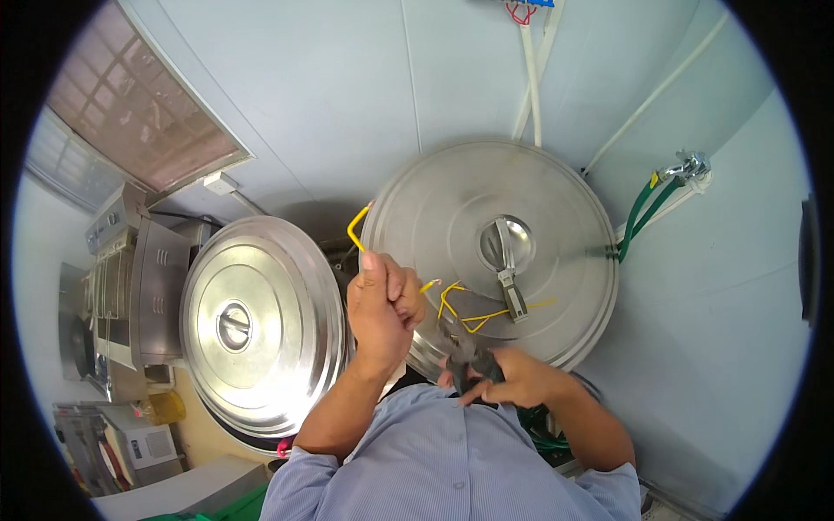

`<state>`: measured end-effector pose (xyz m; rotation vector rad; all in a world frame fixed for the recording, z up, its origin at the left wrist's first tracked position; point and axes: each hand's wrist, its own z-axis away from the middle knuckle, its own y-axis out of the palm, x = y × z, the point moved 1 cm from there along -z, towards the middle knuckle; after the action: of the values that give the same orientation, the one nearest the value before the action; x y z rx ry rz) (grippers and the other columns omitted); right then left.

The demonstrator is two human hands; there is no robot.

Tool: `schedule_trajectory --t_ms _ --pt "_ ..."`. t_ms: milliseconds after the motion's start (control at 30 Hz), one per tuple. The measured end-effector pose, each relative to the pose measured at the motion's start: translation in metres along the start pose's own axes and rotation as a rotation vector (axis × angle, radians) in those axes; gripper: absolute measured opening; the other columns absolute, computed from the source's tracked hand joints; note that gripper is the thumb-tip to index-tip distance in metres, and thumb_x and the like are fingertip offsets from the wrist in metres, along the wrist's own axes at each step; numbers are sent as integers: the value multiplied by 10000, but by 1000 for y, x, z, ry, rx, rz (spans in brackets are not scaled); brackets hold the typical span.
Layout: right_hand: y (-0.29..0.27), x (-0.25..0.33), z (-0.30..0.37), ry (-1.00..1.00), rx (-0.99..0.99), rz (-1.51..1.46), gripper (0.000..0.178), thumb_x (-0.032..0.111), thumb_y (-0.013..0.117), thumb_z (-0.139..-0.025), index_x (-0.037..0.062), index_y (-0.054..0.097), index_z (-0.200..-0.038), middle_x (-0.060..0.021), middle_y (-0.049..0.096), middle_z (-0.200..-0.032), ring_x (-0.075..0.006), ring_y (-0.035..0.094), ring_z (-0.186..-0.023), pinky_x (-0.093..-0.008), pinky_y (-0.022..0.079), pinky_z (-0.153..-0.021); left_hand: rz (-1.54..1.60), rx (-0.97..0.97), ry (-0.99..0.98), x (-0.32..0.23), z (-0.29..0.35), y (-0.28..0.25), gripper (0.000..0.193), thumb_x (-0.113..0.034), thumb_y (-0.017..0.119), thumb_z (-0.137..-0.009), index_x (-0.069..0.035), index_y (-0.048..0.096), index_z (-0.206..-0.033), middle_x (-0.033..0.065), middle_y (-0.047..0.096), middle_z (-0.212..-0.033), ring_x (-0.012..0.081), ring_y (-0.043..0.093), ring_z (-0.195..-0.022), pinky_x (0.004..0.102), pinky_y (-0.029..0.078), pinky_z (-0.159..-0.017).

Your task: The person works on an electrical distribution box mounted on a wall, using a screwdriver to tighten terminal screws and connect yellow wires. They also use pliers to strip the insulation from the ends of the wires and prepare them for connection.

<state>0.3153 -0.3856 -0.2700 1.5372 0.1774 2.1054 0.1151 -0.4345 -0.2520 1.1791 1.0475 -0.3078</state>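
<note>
My left hand [382, 306] is closed around a yellow wire [356, 227] that bends up past the thumb, its stripped end poking out to the right near the fingers. My right hand [508, 378] grips dark-handled pliers [459, 340], jaws pointing up toward the wire end. More yellow wire [473, 317] lies looped on the big steel lid [452, 208] right behind both hands. A metal tool [508, 278] rests across that lid's recessed centre handle.
A second large steel lid [261, 330] covers a pot to the left. Green hoses [643, 213] run from a wall tap at the right. White pipes climb the pale wall behind. Steel kitchen equipment [130, 278] stands at far left.
</note>
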Motion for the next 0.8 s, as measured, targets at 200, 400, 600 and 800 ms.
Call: schedule_trajectory --t_ms 200,400,600,800 --pt "14 -26 -4 -251 -353 117 544 -126 462 -765 -28 522 -1297 -126 626 -1196 -206 605 -1159 -341 532 -983 2 163 144 1 11 1 529 -506 291 -1074 -125 357 -712 -14 287 -513 90 184 -450 267 198 -401" --pt "17 -22 -10 -269 -356 192 572 -94 497 -741 -12 521 -1306 -156 638 -1179 -226 624 -1157 -316 493 -977 -3 218 122 9 18 6 547 -522 292 -1067 -111 366 -714 1 301 -513 97 198 -457 274 218 -398" --pt "14 -23 -10 -348 -420 488 595 -63 541 -719 -2 520 -1310 -198 625 -1159 -325 624 -1102 -360 459 -994 -1 154 62 8 22 11 544 -521 291 -1067 -111 370 -718 4 312 -525 101 210 -458 276 234 -394" --pt "9 -32 -13 -341 -426 490 610 -58 540 -715 -2 512 -1321 -201 621 -1165 -342 619 -1098 -358 462 -989 16 182 81 10 23 9 544 -521 280 -1069 -113 371 -721 5 316 -528 102 216 -457 277 235 -397"
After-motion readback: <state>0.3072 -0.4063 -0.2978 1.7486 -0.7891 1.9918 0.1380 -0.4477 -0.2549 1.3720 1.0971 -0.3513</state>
